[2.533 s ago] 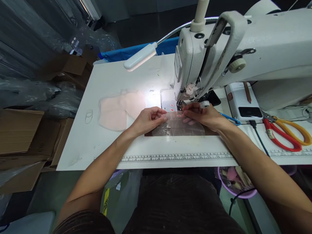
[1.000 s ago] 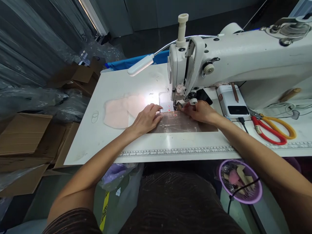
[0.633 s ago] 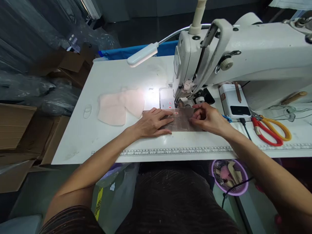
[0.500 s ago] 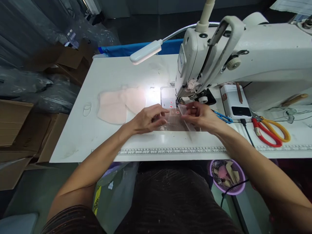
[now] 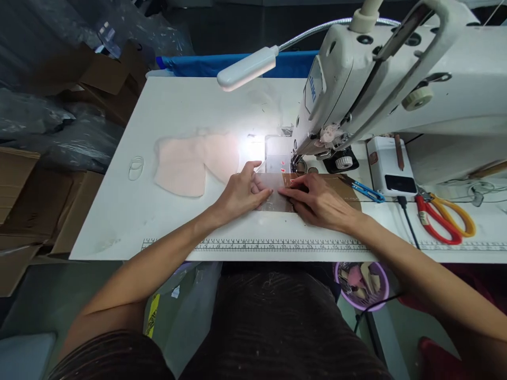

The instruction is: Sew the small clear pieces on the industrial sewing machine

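A thin see-through sheet [image 5: 276, 182] lies just in front of the sewing machine's needle area [image 5: 295, 161]. My left hand [image 5: 241, 192] is closed on its left side, the thumb reaching across it and a pale edge standing up by the index finger. From the right, my right hand [image 5: 319, 200] bears down on the sheet with its fingers close together, the tips close to my left thumb. Beneath that hand a brown flat piece [image 5: 348, 192] extends to the right. Small red marks [image 5: 282, 166] show on the machine's plate.
Pale pink fabric pieces [image 5: 180, 166] and clear rings [image 5: 135, 168] lie left on the white table [image 5: 119, 227]. To the right are a blue-handled tool [image 5: 368, 191], a white device [image 5: 390, 166] and red-and-yellow-handled scissors [image 5: 439, 224]. A lamp [image 5: 247, 68] hangs above; a scrap basket [image 5: 384, 303] stands below.
My right hand has lowered from the lifted sheet to rest on it, closer to my left hand. The sheet now lies flatter, and more of the brown piece shows to the right. The view has shifted slightly.
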{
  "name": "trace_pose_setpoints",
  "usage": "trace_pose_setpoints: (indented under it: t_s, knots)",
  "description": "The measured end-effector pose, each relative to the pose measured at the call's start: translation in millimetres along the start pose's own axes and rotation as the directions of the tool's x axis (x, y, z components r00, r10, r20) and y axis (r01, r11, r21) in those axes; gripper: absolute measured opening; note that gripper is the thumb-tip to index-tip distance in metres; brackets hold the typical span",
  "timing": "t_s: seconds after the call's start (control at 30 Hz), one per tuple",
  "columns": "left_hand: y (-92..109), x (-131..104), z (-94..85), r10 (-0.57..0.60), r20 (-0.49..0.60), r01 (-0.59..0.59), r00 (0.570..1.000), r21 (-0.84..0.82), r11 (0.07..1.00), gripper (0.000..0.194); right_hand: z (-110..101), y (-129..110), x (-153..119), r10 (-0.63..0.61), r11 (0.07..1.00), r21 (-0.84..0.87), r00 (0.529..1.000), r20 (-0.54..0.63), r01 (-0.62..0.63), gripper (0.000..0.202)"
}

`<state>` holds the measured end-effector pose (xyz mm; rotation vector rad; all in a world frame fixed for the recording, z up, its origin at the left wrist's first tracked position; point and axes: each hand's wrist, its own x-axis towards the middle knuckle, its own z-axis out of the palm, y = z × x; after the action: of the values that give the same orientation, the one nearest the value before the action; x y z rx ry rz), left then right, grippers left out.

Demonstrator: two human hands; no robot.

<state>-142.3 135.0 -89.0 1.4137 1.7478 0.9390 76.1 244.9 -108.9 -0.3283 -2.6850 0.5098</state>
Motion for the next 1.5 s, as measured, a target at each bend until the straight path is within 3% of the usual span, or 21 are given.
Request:
trace_pose_setpoints:
  t_s: [0.13, 0.4, 0.77, 1.07, 1.3, 1.4, 1.47, 1.5]
  knots:
    - [3, 2, 0.2, 0.024, -0.111, -0.014, 0.994, 0.093, 0.996, 0.07, -2, 14, 4, -0.05, 0.994, -0.096, 0.999, 0.011, 0.051, 0.033]
    - [-6, 10, -7.2, -0.092, -0.038, 0.09, 0.995, -0.061, 0.994, 0.065, -5, 32, -3, 0.04, 0.995, 0.097, 0.998, -0.044, -0.035, 0.034]
    - [-4, 15, -8.1, -0.192, -0.038, 0.18, 0.981, -0.208, 0.961, 0.064, -4, 31, -3, 0.014, 0.996, 0.085, 0.998, -0.061, -0.009, 0.034]
    - [-2, 15, -7.0, -0.175, -0.044, 0.164, 0.984, -0.183, 0.969, 0.065, -5, 29, -6, 0.063, 0.993, 0.104, 0.997, -0.041, -0.058, 0.035]
    - [-5, 13, -7.7, -0.154, -0.022, 0.15, 0.988, -0.119, 0.981, 0.063, -9, 22, -11, -0.036, 0.997, 0.073, 0.999, 0.03, 0.034, 0.033]
    - [-5, 13, -7.0, -0.033, -0.157, 0.044, 0.987, 0.062, 0.997, 0.05, -9, 21, -11, -0.033, 0.998, 0.047, 0.999, 0.042, 0.031, 0.033]
    - [-4, 15, -5.6, 0.173, -0.279, -0.083, 0.945, 0.309, 0.948, 0.038, -9, 21, -10, -0.04, 0.998, 0.054, 0.999, 0.031, 0.038, 0.033]
    - [-2, 17, -4.6, 0.291, -0.277, -0.15, 0.916, 0.436, 0.887, 0.033, -9, 21, -10, -0.045, 0.997, 0.057, 0.999, 0.025, 0.043, 0.033]
